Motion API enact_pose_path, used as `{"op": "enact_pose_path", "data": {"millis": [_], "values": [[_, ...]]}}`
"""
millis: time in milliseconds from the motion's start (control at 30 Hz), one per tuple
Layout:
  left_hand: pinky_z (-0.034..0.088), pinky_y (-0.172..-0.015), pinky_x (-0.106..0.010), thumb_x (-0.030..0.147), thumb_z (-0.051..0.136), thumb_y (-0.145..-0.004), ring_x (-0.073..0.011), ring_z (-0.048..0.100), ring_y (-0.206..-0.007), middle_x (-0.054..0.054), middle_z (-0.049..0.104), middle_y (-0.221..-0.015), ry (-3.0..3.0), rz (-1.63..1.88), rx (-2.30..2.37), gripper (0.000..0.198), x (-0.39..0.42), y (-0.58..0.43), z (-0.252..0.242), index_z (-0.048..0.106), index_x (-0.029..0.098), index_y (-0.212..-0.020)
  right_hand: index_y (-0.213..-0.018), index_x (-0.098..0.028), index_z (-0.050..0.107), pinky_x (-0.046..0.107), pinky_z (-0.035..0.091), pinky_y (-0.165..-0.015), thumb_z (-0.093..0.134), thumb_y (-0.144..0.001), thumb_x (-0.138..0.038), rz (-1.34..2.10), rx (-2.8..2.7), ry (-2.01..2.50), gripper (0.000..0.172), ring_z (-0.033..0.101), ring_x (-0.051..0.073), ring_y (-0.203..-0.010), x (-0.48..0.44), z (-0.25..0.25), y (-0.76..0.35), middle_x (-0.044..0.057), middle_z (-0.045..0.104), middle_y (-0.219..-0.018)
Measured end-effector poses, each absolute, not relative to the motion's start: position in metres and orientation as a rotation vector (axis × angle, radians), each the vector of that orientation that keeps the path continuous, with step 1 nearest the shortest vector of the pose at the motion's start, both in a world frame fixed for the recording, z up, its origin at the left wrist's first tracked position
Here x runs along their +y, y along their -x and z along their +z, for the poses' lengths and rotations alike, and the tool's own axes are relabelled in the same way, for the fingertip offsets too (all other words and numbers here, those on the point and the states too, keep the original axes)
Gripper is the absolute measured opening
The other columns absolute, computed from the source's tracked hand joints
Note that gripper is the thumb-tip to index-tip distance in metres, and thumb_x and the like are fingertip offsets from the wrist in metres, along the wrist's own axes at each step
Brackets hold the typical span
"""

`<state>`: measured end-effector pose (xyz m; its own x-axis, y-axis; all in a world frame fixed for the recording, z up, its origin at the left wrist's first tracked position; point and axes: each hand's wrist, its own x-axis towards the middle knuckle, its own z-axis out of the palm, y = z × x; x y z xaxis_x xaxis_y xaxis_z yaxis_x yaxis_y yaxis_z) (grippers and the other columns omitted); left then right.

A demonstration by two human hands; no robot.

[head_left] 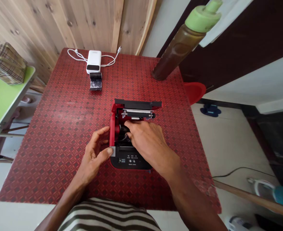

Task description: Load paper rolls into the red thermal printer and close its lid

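A small red and black printer (129, 160) sits on the red patterned table (66, 128) with its lid raised. My left hand (95, 154) curls against the printer's left side, thumb on a small grey tab at its edge. My right hand (147, 141) reaches into the open compartment, fingers closed around a black roll (123, 130) inside. The roll is mostly hidden by my fingers.
A white power bank (93, 61) with a white cable (107, 59) and a black roll (95, 81) lie at the table's far side. A tall brown bottle with a green cap (180, 48) stands at the far right. A green table (4, 99) stands at left.
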<state>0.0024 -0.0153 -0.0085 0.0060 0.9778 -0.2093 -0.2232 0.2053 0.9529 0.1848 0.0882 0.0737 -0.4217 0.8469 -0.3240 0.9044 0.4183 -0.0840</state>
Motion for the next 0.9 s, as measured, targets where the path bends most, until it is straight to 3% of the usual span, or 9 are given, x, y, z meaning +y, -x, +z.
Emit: {"op": "enact_pose_path", "data": {"millis": [233,467,600,667,767,900], "values": [[0.057,-0.118,-0.057,0.054,0.083,-0.1,-0.0365,0.072,-0.135,-0.013,0.07,-0.161,-0.903,1.17,1.152,0.063,-0.015,-0.002,-0.009,0.066,0.029,-0.155,-0.119,-0.022,0.083,0.036,0.061,-0.07,0.057,-0.108,-0.008,-0.377,2.485,-1.533,0.031,0.086,0.027,-0.089,0.086,0.07,-0.184,0.012,0.09,-0.113],[0.06,-0.114,-0.055,0.053,0.083,-0.101,-0.0357,0.073,-0.133,-0.012,0.072,-0.157,-0.906,1.178,1.138,0.061,-0.015,-0.003,-0.009,0.067,0.029,-0.155,-0.137,-0.024,0.079,0.041,0.068,-0.105,0.043,-0.108,0.004,-0.849,2.822,-1.558,0.054,0.084,0.023,-0.119,0.063,0.081,-0.218,0.009,0.083,-0.143],[0.061,-0.112,-0.053,0.052,0.083,-0.101,-0.0365,0.072,-0.137,-0.012,0.07,-0.161,-0.885,1.159,1.145,0.061,-0.016,-0.001,-0.004,0.067,0.03,-0.156,-0.149,-0.022,0.073,0.047,0.064,-0.119,0.061,-0.106,-0.003,-0.956,3.045,-1.452,0.049,0.077,0.026,-0.136,0.054,0.087,-0.226,0.009,0.081,-0.149],[0.059,-0.117,-0.055,0.052,0.082,-0.102,-0.0374,0.071,-0.14,-0.013,0.071,-0.16,-0.908,1.146,1.17,0.06,-0.014,0.003,0.001,0.067,0.029,-0.155,-0.14,-0.019,0.077,0.048,0.066,-0.114,0.069,-0.105,-0.005,-0.924,3.103,-1.414,0.038,0.078,0.028,-0.127,0.053,0.082,-0.224,0.01,0.084,-0.136],[0.056,-0.122,-0.058,0.053,0.082,-0.102,-0.0383,0.069,-0.144,-0.013,0.074,-0.156,-0.996,1.164,1.281,0.057,0.002,0.011,0.009,0.069,0.028,-0.152,-0.115,-0.017,0.082,0.044,0.068,-0.094,0.07,-0.107,-0.004,-0.8,3.217,-1.42,0.019,0.076,0.026,-0.102,0.048,0.069,-0.219,0.008,0.084,-0.108],[0.054,-0.124,-0.054,0.059,0.076,-0.106,-0.0355,0.066,-0.148,-0.01,0.071,-0.16,-1.199,1.324,1.307,0.054,0.042,0.014,0.023,0.072,0.032,-0.153,-0.11,-0.014,0.082,0.039,0.063,-0.086,0.068,-0.108,-0.001,-0.551,3.361,-1.508,0.019,0.069,0.023,-0.091,0.029,0.063,-0.221,0.007,0.079,-0.098]]}}
